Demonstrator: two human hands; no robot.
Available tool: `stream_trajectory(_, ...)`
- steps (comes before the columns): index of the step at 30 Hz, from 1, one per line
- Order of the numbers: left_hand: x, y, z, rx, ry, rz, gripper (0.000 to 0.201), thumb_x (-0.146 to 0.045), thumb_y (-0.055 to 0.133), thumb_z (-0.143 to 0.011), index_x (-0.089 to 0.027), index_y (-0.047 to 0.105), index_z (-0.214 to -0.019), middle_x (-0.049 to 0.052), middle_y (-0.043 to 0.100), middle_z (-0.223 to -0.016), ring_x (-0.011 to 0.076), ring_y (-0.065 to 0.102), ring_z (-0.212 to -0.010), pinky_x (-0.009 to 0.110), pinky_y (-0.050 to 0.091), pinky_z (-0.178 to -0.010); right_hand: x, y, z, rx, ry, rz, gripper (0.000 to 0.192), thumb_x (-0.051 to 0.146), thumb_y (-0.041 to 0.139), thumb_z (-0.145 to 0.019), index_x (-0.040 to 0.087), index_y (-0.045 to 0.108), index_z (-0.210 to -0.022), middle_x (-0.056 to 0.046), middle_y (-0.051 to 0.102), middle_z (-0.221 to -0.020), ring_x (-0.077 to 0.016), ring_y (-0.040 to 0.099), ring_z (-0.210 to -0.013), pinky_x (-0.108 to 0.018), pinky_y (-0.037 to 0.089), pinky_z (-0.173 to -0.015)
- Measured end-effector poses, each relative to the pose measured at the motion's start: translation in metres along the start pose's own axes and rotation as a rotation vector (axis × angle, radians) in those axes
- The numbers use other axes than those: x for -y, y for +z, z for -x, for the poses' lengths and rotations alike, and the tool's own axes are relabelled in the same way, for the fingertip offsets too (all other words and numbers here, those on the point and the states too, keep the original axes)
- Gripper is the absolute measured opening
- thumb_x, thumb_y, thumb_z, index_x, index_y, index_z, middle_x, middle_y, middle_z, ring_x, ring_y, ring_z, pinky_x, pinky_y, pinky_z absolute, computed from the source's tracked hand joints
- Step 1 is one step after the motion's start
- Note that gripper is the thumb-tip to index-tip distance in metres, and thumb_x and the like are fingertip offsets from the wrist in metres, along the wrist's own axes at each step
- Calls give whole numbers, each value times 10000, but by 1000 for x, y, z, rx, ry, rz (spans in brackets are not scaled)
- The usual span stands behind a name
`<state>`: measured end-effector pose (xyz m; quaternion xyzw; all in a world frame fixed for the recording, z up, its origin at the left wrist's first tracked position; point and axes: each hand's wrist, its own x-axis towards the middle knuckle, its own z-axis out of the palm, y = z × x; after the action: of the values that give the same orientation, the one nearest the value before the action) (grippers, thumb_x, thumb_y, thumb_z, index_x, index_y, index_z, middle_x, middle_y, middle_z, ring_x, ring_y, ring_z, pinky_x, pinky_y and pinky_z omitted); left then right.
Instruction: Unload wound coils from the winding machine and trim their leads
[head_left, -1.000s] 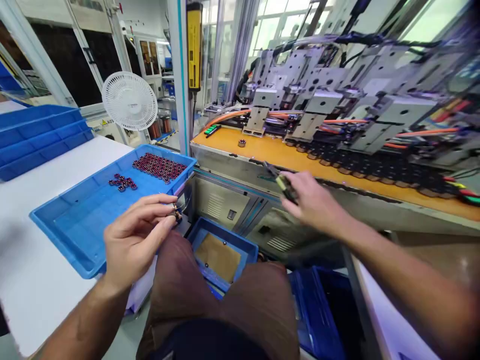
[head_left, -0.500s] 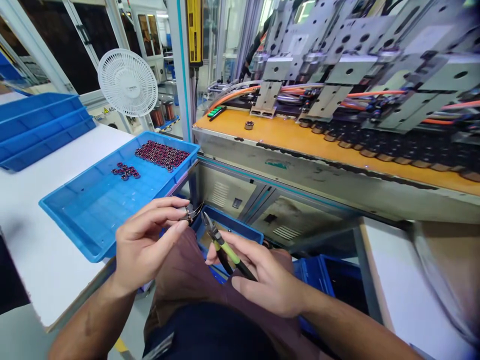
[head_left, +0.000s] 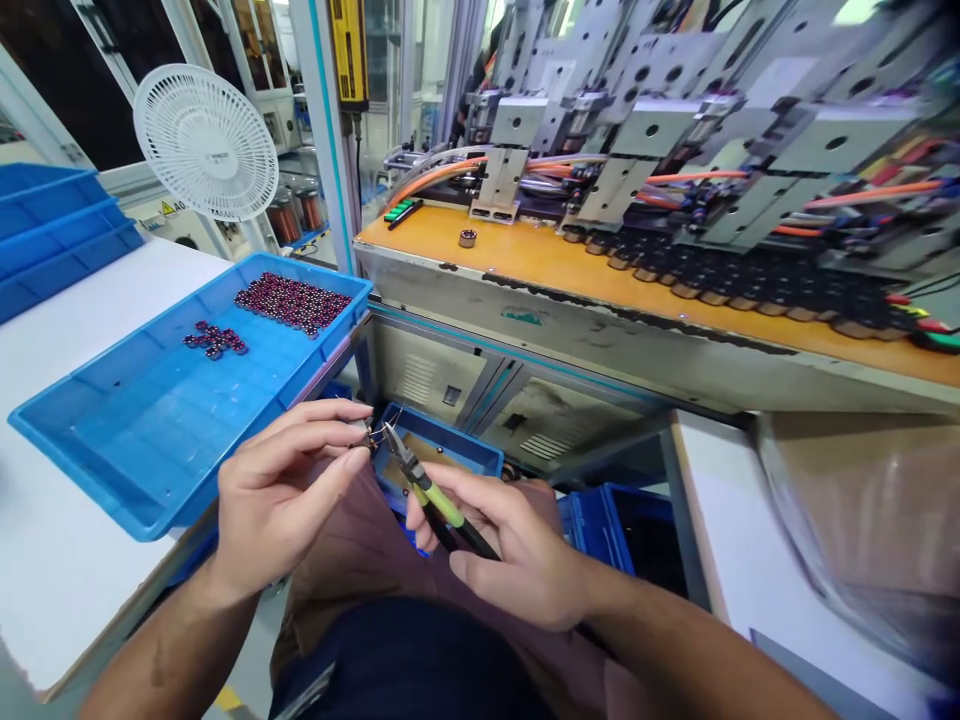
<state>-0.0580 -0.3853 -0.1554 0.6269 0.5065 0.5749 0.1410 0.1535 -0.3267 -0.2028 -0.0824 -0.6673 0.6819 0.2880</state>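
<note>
My left hand (head_left: 289,490) pinches a small wound coil (head_left: 370,433) with thin wire leads between thumb and fingers, above my lap. My right hand (head_left: 517,550) holds green-and-black handled cutters (head_left: 427,490), whose jaws touch the coil's wire leads. Both hands hover over a small blue bin (head_left: 442,455) below the bench edge. To the left, a large blue tray (head_left: 112,440) on the white table carries a batch of dark red coils (head_left: 292,300) at its far end and a smaller cluster (head_left: 214,340) nearer the middle.
A machine with an orange deck (head_left: 570,270), grey blocks and orange hoses fills the right. One loose ring part (head_left: 468,237) lies on the deck. A white fan (head_left: 206,145) and stacked blue trays (head_left: 52,235) stand at the back left. Another blue bin (head_left: 622,530) sits by my right knee.
One second ago my right hand was reaching at the machine's deck edge with the cutters. It has come back to my lap, and the jaws now meet the coil's leads.
</note>
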Motion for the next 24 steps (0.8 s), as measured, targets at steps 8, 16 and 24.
stream_trajectory(8,3,-3,2,5,1,-3,282,-21,711,-793,-228,747,-980,42,750,-1042,209,700,-1023,342,584,-842,0,4,-3,-30,4,-6,551,62,561,-850,187,463,-1378,-44,583,-954,-94,557,-756,-267,504,-715)
stream_trajectory(16,4,-3,2,17,13,2,302,-12,707,-794,-238,747,-989,39,752,-1041,202,699,-1017,345,581,-854,3,3,-2,-27,36,19,557,68,581,-827,167,481,-1367,-51,587,-940,-98,552,-748,-258,495,-686)
stream_trajectory(24,5,-4,5,-2,6,9,311,-7,706,-792,-238,744,-996,36,749,-1049,203,696,-1026,344,581,-858,1,8,0,-72,8,89,510,57,570,-815,168,528,-1311,-14,583,-857,-86,534,-693,-233,472,-649)
